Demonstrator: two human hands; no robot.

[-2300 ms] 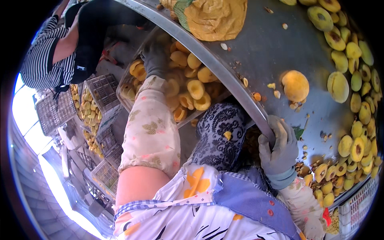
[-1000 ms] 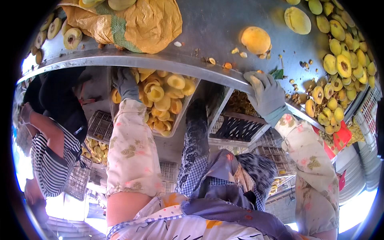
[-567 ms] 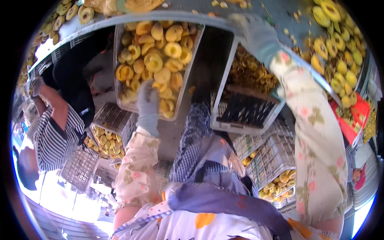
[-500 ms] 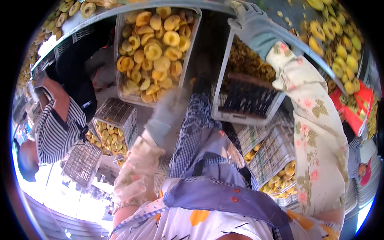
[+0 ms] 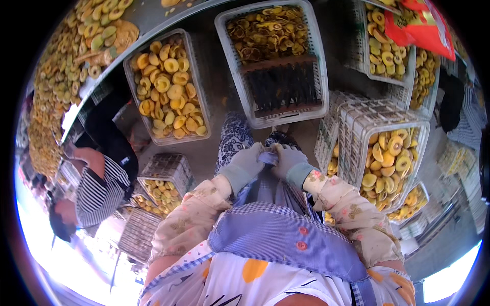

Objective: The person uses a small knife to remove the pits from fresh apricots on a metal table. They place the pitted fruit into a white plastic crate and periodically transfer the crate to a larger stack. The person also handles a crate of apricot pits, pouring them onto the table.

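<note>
Both my hands wear pale grey gloves with blue-green cuffs and meet in front of my lap. My left hand (image 5: pixel 246 164) is closed on a gathered bit of blue-purple cloth (image 5: pixel 268 157), which looks like part of my apron (image 5: pixel 280 239). The other side of this cloth is pinched by my right hand (image 5: pixel 289 161). Just beyond the hands stands a white plastic crate (image 5: pixel 248 115) with cut yellow fruit pieces (image 5: pixel 268 33) at its far end. A dark slatted rack with brown bars (image 5: pixel 279 84) lies across its near half.
A crate of halved yellow fruit (image 5: pixel 171 89) stands to the left. Stacked crates with more fruit (image 5: pixel 390 163) are at my right. Fruit covers the metal table (image 5: pixel 153 33) at far left. A red bag (image 5: pixel 421 28) lies at far right. Someone in a striped shirt (image 5: pixel 102 188) works at left.
My right hand has left the table edge and come down to my lap. My left hand has moved right to meet it, and both now grip the cloth. The view has shifted.
</note>
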